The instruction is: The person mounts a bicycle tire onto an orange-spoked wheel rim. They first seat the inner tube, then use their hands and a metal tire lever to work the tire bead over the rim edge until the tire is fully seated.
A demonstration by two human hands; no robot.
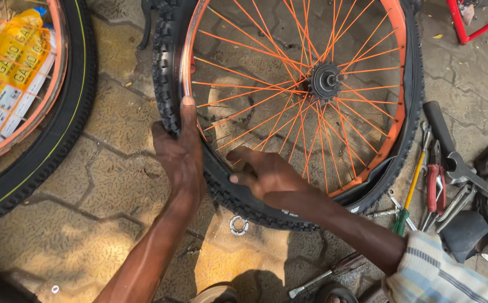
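A bicycle wheel with an orange rim (pixel 396 106), orange spokes and a dark hub sprocket (pixel 325 81) lies flat on paving stones. A knobby black tyre (pixel 165 73) wraps around it, partly off the rim at the near side. My left hand (pixel 179 154) grips the tyre's left edge, thumb pressed up along the rim. My right hand (pixel 269 177) rests on the near part of the tyre, fingers curled over its bead toward the spokes.
A second wheel with a black tyre (pixel 59 134) and yellow packaging inside lies at the left. Pliers, spanners and a green-handled screwdriver (pixel 409 202) lie at the right. A small metal ring (pixel 238 225) and a screwdriver (pixel 320 279) lie near me. A red stand (pixel 463 25) is top right.
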